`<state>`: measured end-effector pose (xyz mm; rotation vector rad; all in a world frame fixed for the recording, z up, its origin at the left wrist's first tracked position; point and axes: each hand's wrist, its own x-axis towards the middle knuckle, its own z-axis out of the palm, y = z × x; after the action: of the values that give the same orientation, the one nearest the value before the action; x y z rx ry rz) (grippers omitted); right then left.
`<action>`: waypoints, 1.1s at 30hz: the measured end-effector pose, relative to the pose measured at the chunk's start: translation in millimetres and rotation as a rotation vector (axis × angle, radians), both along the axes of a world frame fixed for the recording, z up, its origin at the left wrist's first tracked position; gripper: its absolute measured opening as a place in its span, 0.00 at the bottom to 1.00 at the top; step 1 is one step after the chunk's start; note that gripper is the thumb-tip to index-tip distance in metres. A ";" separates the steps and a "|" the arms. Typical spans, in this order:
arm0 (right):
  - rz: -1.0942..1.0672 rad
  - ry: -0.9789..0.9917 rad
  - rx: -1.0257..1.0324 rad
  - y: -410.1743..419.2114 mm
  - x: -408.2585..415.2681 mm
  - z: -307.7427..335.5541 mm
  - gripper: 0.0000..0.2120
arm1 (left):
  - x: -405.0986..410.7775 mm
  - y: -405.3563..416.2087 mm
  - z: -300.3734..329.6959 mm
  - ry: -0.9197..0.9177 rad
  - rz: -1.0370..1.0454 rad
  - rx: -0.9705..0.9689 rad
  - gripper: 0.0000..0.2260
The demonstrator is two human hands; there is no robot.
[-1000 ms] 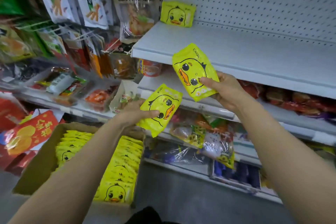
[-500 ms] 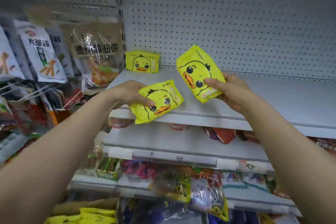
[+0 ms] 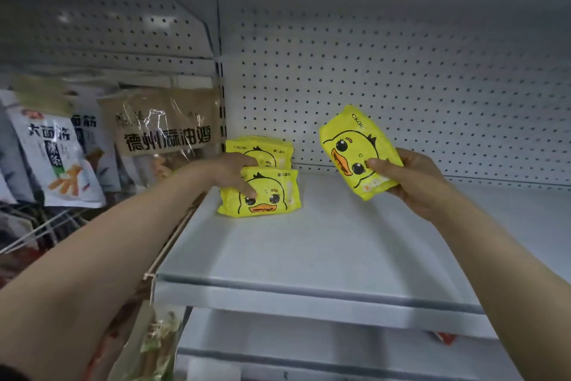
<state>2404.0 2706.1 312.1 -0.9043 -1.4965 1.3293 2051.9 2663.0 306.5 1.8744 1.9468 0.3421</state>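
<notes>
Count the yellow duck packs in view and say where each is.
3. The back pack stands on the shelf by the pegboard; the front pack sits before it, gripped by the left hand; the raised pack is in the right hand. Others may be hidden.

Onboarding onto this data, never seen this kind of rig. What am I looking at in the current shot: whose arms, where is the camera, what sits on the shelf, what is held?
There is no machine here. A person works with bare hands, and one wide-angle camera worn on their head looks forward and down, so both arms reach in from the bottom edge. The surface is a grey shop shelf with a perforated back wall. Two yellow duck-printed packs sit at its left end: the rear pack near the wall and the front pack just before it. The left hand grips the front pack at its left end. The right hand holds a third pack, tilted, above the shelf. Snack bags hang to the left.
</notes>
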 end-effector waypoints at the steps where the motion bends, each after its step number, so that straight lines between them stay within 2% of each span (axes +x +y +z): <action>1: 0.006 -0.001 -0.004 3.8 -4.8 -1.8 0.14 | -5.0 5.9 -0.2 0.041 -0.001 0.027 0.34; 7: 0.028 -0.054 0.016 22.4 -25.0 -3.1 0.16 | -27.1 29.5 -5.4 0.170 0.055 0.230 0.35; 14: 0.014 -0.061 0.022 35.8 -33.9 -0.6 0.14 | -35.4 48.2 -18.0 0.127 0.061 0.421 0.31; 22: 0.003 -0.060 0.012 42.9 -36.5 -1.2 0.13 | -42.4 63.7 -27.4 0.232 0.047 0.576 0.32; 29: -0.004 -0.107 0.011 46.6 -46.3 0.3 0.12 | -50.8 59.5 -45.8 0.077 0.130 0.669 0.33; 33: 0.007 -0.216 0.070 49.6 -64.0 8.1 0.14 | -54.8 59.0 -53.6 -0.021 0.170 0.664 0.30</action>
<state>2340.1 2755.8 320.2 -1.0235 -1.7012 1.2064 1997.1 2722.1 252.9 2.0516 2.1496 1.1751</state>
